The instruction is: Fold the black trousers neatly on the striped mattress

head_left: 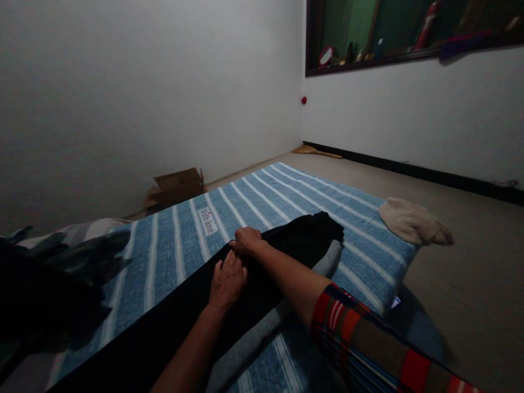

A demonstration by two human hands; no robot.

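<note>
Black cloth: long, matte, end bunched; striped sheet beneath.

- Cardboard box there, flap up, by the wall
- Beige cloth drooping off the striped cover
- And up high, red-rimmed mirror by the window frame

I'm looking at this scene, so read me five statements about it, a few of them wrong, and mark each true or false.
1. Both the left hand and right hand touch the black cloth. True.
2. The cover beneath it is plain red. False: it is blue with white stripes.
3. The label reads "Good night". False: it reads "With love".
4. A cardboard box sits near the wall. True.
5. The beige cloth lies under the left hand. False: it lies at the cover's right edge, apart from both hands.
</note>
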